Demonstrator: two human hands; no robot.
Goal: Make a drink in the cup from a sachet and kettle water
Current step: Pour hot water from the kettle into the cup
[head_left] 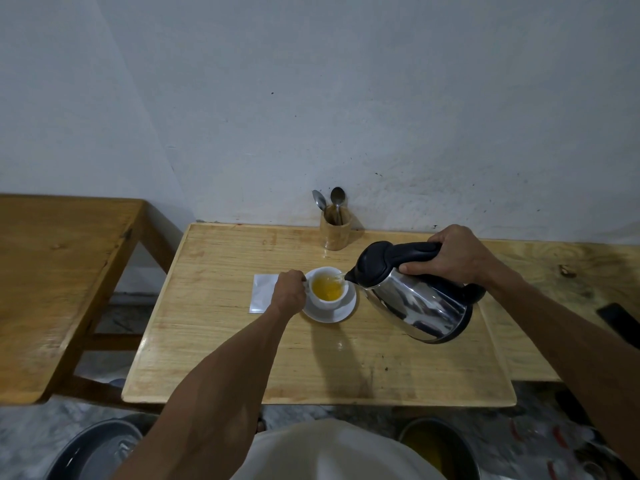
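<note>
Kettle [420,299]: tilted, spout over cup [327,287]; right hand [457,254] fingers wrapped around handle.
Left hand [289,291]: fingers closed on cup at 9 o'clock, probably steadying it.
Sachet [263,293]: flat on bench [214,341].

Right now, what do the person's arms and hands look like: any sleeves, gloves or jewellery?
Both forearms are bare to the bottom edge of the picture, so no sleeves show. The left hand and right hand wear no gloves, and no rings, watch or bracelet are visible. A pale garment covers the body below.
</note>
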